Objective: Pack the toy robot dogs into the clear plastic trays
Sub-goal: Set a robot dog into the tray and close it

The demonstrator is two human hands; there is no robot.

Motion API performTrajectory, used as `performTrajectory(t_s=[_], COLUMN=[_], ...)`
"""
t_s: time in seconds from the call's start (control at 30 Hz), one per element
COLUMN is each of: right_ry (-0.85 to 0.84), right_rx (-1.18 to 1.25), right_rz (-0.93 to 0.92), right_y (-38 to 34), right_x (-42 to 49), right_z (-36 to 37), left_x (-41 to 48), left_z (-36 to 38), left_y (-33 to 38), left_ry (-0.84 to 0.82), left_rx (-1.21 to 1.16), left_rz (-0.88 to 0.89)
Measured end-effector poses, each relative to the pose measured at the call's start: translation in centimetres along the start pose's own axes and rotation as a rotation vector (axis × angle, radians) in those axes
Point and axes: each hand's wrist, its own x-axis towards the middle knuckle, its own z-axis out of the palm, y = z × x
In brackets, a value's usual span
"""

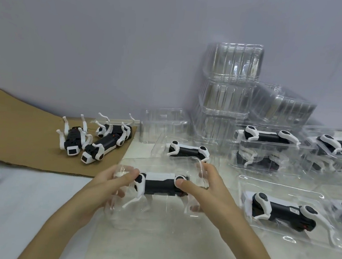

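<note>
Left hand [116, 181], right hand [204, 187] grip clear tray [156, 218] with toy dog [160, 184] inside; filled trays [282, 223] crowd tabletop's right edge.

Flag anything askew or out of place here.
One empty tray leans tilted against the tray stack at the back. Unpacked dogs lie jumbled, legs up, on the cardboard.

We have one wide view from head height, forward and down, close over the worktop [20, 208], facing the wall [112, 38].
</note>
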Motion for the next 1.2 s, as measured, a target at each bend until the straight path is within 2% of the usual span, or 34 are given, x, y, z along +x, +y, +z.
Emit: performTrajectory(t_s=[0.17,0.33,0.47,0.53,0.6,0.73,0.83,1.1,1.2], right_ry=[0.064,0.146,0.265,0.223,0.081,-0.198,-0.188,-0.144,-0.184], right_rx=[-0.01,-0.148,-0.322,-0.325,-0.358,-0.713,-0.859,-0.914,-0.901], right_rz=[-0.039,-0.117,-0.266,-0.345,-0.45,-0.545,-0.504,-0.524,-0.525], right_y=[0.5,0.8,1.2,0.7,-0.1,0.0,0.3,0.3,0.1], right_x=[0.2,0.4,0.3,-0.1,-0.8,-1.8,-1.8,-1.9,-2.1], right_z=[0.3,0.5,0.2,0.2,0.4,1.4,1.3,1.0,0.4], left_x=[-0.1,0.1,0.3,0.3,0.3,0.5,0.5,0.4,0.4], left_z=[0.4,0.2,0.0,0.0,0.1,0.0,0.1,-0.2,0.1], left_y=[0.1,0.0,-0.3,-0.4,-0.6,-0.7,-0.6,-0.4,-0.4], left_ry=[0.068,0.144,0.138,0.105,0.107,0.09,0.068,0.033,0.033], left_rx=[0.004,0.01,0.108,0.107,0.09,0.094,0.105,0.218,0.223], left_rz=[0.054,0.133,0.1,0.078,0.081,0.084,0.084,0.153,0.183])
